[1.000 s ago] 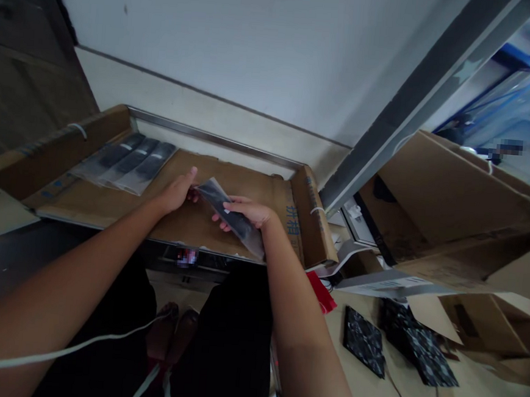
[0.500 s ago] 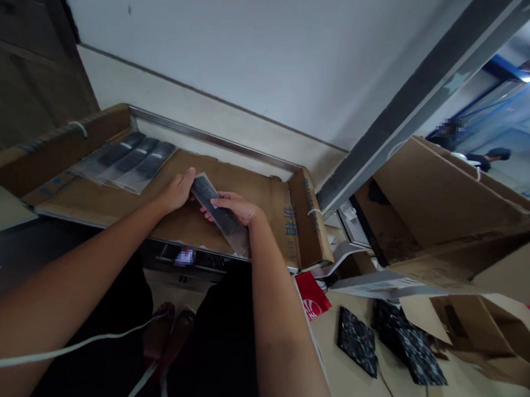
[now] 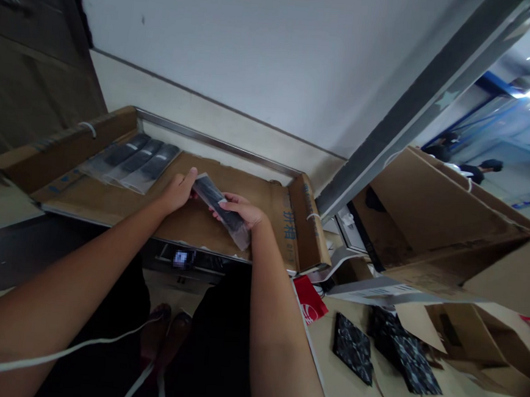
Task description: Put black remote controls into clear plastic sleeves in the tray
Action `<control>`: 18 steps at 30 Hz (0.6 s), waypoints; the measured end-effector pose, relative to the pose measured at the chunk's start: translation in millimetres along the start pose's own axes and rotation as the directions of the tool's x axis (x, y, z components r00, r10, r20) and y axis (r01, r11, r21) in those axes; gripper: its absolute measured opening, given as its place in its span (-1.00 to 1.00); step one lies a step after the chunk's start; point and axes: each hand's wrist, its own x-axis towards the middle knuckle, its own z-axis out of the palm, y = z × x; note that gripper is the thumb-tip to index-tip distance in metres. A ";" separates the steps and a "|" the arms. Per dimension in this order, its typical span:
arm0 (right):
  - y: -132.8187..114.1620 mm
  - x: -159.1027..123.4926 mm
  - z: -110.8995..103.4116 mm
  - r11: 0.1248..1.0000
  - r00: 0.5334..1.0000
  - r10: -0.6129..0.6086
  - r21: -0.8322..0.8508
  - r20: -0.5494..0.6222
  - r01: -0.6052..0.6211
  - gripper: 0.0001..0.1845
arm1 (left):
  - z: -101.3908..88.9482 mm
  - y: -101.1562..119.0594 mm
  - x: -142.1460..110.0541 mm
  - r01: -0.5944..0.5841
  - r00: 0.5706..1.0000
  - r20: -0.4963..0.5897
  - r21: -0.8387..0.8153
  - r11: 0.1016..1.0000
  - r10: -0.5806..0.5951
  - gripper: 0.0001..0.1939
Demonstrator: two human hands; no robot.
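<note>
A flat dark strip in a clear plastic bag (image 3: 211, 195) lies slanted between my two hands, above the cardboard-lined bench. My left hand (image 3: 178, 191) pinches its upper left end between thumb and fingers. Around its middle, my right hand (image 3: 241, 210) grips it with the thumb on top, next to a small pale band or label. The bag's loose clear end points down towards my right forearm. On the left of the bench, 3 similar bagged dark strips (image 3: 151, 162) lie side by side, each with a pale band.
Folded cardboard (image 3: 269, 205) lines the bench, with raised sides tied at left and right. A large open carton (image 3: 428, 217) stands at right. On the floor are a red bag (image 3: 308, 300) and dark patterned packages (image 3: 353, 347). A white cord (image 3: 98, 339) crosses my left forearm. Other people (image 3: 481, 169) are far back.
My right thumb has slid slightly down the bagged strip, by the pale band. Both hands keep their hold. The whole view has shifted a little.
</note>
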 end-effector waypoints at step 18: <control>-0.3 -3.4 3.1 1.000 0.999 -0.011 0.019 0.049 0.010 -0.40 | -5.7 9.9 -6.0 0.016 0.999 0.036 -0.219 0.976 -0.008 -0.58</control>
